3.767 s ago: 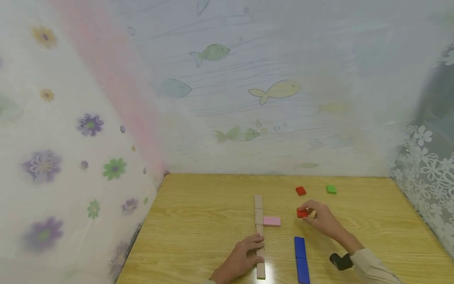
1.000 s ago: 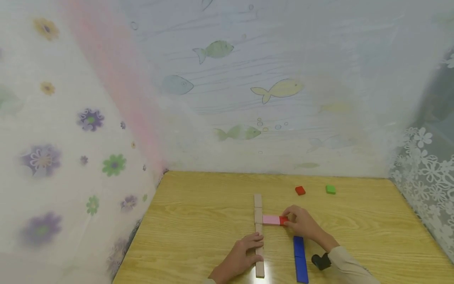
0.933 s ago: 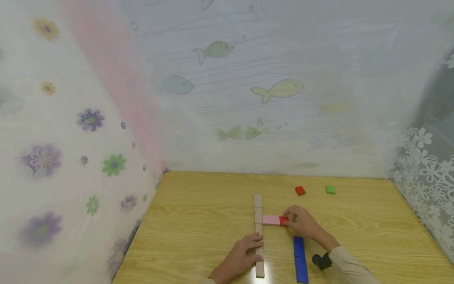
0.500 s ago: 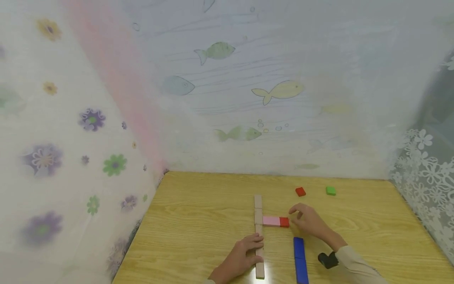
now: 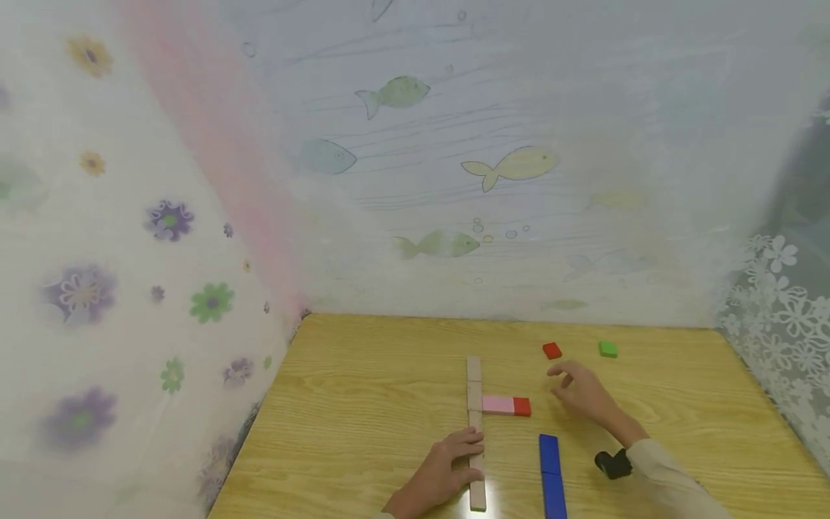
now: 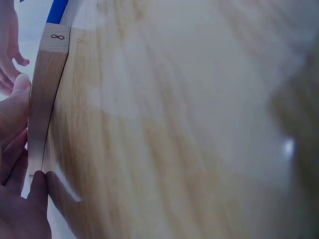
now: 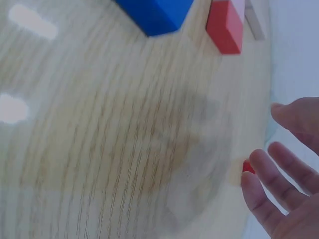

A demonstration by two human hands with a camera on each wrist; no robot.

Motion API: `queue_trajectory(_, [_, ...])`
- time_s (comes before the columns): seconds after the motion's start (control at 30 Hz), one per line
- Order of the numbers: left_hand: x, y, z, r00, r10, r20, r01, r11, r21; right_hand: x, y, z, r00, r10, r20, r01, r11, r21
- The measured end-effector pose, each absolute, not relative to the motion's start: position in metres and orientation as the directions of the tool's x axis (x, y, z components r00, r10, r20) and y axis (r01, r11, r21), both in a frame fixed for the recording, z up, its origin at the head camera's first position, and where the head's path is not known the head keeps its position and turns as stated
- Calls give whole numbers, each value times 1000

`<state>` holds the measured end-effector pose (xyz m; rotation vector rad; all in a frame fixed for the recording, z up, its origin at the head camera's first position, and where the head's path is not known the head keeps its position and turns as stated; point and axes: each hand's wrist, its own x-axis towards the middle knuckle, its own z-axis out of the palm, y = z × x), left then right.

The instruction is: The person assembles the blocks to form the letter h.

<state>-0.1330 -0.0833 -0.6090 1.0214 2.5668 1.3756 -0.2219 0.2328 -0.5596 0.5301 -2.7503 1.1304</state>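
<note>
A straight row of plain wooden blocks [image 5: 475, 396] lies on the table, with my left hand [image 5: 437, 472] resting on its nearer part, fingertips and thumb touching the wood. In the left wrist view the end block [image 6: 56, 37] bears a printed figure. From the row's right side a pink block [image 5: 498, 405] extends, with a red block [image 5: 521, 406] against its far end. My right hand [image 5: 588, 393] hovers to the right of these, fingers loosely bent and holding nothing. Beyond its fingertips lies a loose red block [image 5: 552, 350], partly hidden behind the fingers in the right wrist view.
A green block [image 5: 608, 349] lies at the back right of the wooden table [image 5: 363, 404]. Two blue blocks [image 5: 551, 461] stand end to end in line between my hands. A black device [image 5: 613, 464] sits at my right wrist. Patterned curtains surround the table.
My right hand brought a red block to the pink block's end and let go of it there. It then drew back right and toward the loose red block. My left hand stayed put.
</note>
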Motion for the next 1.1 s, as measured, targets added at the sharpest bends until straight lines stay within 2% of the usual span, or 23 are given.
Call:
queue_trajectory(0.43, [-131, -80, -609, -779, 568, 266, 530, 370, 763, -244, 246, -574, -968, -121, 221, -244, 661, -709])
queue_trajectory(0.63, [-129, -80, -609, -786, 567, 248, 516, 380, 767, -255, 243, -581, -966, -65, 252, -226, 690, -688])
queue_trajectory(0.93, [-129, -81, -607, -778, 575, 254, 525, 372, 765, -281, 228, -592, -967, 61, 246, -123, 736, -666])
queue_trajectory(1.1, [-131, -83, -603, -779, 575, 251, 530, 390, 753, -286, 220, -594, -948, 94, 304, -134, 747, -651])
